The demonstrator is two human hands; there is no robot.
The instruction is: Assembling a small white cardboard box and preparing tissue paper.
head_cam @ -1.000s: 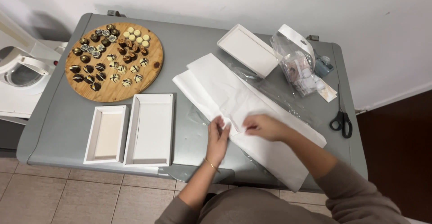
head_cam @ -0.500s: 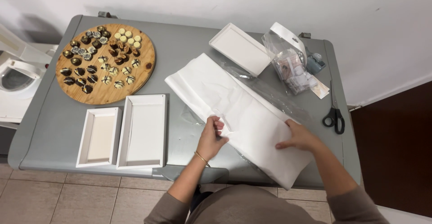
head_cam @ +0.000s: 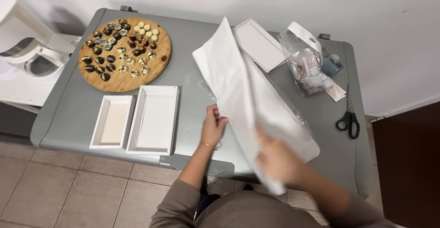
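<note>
A large sheet of white tissue paper (head_cam: 238,81) stands lifted off the grey table (head_cam: 192,54), folded up along its length. My left hand (head_cam: 213,125) grips its near left edge. My right hand (head_cam: 275,157), blurred, holds the sheet's near right end, raised above the table. More white paper (head_cam: 293,127) lies flat under the lifted sheet.
A round wooden board (head_cam: 156,67) with several chocolates sits at the back left. Two white open boxes (head_cam: 112,120) (head_cam: 155,118) lie near the front edge. A third white box (head_cam: 259,44), a clear plastic bag (head_cam: 307,67) and black scissors (head_cam: 348,118) lie to the right. White appliance (head_cam: 27,49) stands at left.
My right hand has lifted the right side of the paper up and over to the left; before, the sheet lay flat. The left hand stayed at the paper's edge.
</note>
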